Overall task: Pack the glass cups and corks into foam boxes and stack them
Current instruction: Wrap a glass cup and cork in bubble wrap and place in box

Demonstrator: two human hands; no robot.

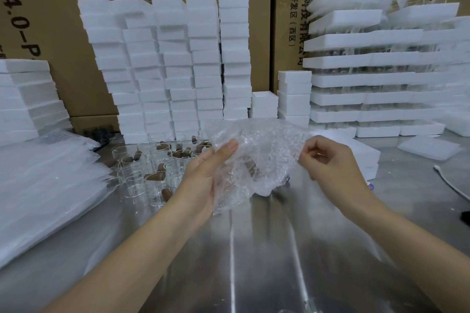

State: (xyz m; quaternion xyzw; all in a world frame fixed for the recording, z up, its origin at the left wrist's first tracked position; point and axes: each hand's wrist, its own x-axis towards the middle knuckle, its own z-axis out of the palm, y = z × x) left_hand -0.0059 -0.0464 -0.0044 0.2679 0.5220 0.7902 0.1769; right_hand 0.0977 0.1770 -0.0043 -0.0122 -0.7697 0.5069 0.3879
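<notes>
Both hands hold a clear bubble-wrap bag (256,150) above the steel table (254,249). My left hand (206,175) grips its left side, thumb on top and fingers hidden behind the wrap. My right hand (330,162) pinches the bag's right edge with curled fingers. A brownish cork shows dimly through the wrap. Several clear glass cups (134,183) and brown corks (157,175) stand and lie on the table just left of my left hand. Tall stacks of white foam boxes (178,63) rise behind them.
A pile of bubble-wrap bags (45,185) lies at the left. Foam trays holding glassware (376,79) are stacked at the right. A low foam box (366,157) sits behind my right hand. Foam lids (23,99) are piled far left. A white cable (450,183) lies at the right edge. Cardboard cartons (63,20) form the back.
</notes>
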